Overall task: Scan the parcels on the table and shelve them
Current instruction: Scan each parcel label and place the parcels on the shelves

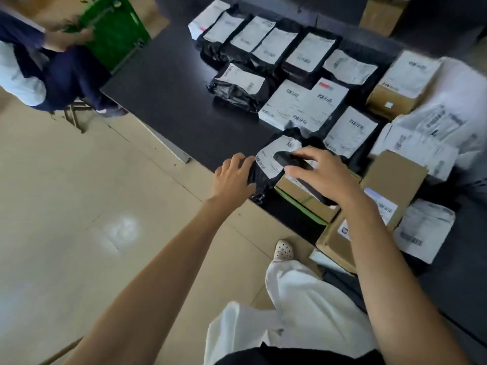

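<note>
Your white trousers (303,312) and one white perforated shoe (283,250) are nearest, over the beige tiled floor (79,206). Both your bare forearms reach to the near left edge of the black bench (171,88).

Your left hand (232,177) grips the crumpled near end of a black poly parcel (259,180), with the fingers curled round the film. This parcel lies at the bench's near left edge, just beside a green-taped cardboard box (305,204). It is a wrinkled black bag with a curling white barcode label on top. Your right hand (324,177) holds a black handheld scanner (290,159) just over that label, pinched between thumb and fingers.

Counting the one you hold, you can make out eight black bags (297,72), each with a white label, mostly in a far row. Two white flat parcels (284,106) lie side by side mid-bench. Four cardboard boxes sit on the bench, including the green-taped one, and all are closed with their contents hidden. At least four pale poly bags (424,227) overlap on the right, and you cannot count them exactly.

At far left a seated person (66,75) handles something green (116,27).
</note>
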`<state>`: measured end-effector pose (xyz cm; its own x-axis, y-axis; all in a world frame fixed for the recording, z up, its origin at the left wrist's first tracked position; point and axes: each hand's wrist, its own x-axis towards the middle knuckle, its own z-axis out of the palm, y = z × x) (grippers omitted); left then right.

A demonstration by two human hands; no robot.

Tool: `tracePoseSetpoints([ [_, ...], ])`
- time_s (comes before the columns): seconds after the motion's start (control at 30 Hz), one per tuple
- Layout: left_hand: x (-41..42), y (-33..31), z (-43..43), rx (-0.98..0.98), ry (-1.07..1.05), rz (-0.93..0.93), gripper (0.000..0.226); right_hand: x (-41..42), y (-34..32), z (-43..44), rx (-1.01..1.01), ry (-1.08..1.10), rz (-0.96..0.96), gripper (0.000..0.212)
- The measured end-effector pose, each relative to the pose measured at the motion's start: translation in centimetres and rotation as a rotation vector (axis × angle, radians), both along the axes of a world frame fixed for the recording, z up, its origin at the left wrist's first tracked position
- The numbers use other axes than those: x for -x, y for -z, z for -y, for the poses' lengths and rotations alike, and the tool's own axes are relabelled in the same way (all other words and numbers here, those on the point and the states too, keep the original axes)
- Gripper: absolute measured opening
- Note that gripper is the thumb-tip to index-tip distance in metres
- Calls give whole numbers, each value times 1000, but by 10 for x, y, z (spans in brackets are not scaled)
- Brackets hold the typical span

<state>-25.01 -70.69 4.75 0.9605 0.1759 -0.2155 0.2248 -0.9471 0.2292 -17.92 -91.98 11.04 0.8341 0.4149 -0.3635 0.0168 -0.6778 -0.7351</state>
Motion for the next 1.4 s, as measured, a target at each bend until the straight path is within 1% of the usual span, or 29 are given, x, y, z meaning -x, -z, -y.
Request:
tracePoseSetpoints([
  [0.13,-38,31,13,26,51,-132,86,-21,16,-2,57,8,-9,49],
  [0.2,-51,49,18,99,55,-192,97,-27,25,0,103,26,-31,52],
  [0.33,-67,74,12,325,-84,-255,118,-38,37,1,110,84,-61,62],
  [0.4,-77,79,2,355,-47,-318,122,-41,41,0,133,143,-78,63],
  [0.53,-86,80,-9,342,54,-431,134,-44,41,-10,152,239,-110,52],
  [0.7,-91,87,-13,313,93,-442,144,-39,36,-33,149,377,-133,50],
  [0.9,-110,84,-50,163,228,-449,141,-32,31,-70,137,486,-153,47],
  [1.0,-116,83,-79,24,265,-436,137,-31,26,-88,125,511,-133,45],
  [1.07,-120,78,-100,-16,273,-408,134,-31,22,-100,106,520,-111,44],
  [1.13,-125,71,-122,-17,307,-319,129,-32,15,-113,103,523,-94,46],
  [1.27,-155,41,-152,-68,426,40,123,-41,-7,-134,96,567,-30,63],
  [1.3,-168,29,-157,-77,439,125,123,-45,-15,-138,84,586,-1,63],
  [1.4,-210,-13,-168,-122,477,317,122,-57,-44,-149,46,617,116,50],
])
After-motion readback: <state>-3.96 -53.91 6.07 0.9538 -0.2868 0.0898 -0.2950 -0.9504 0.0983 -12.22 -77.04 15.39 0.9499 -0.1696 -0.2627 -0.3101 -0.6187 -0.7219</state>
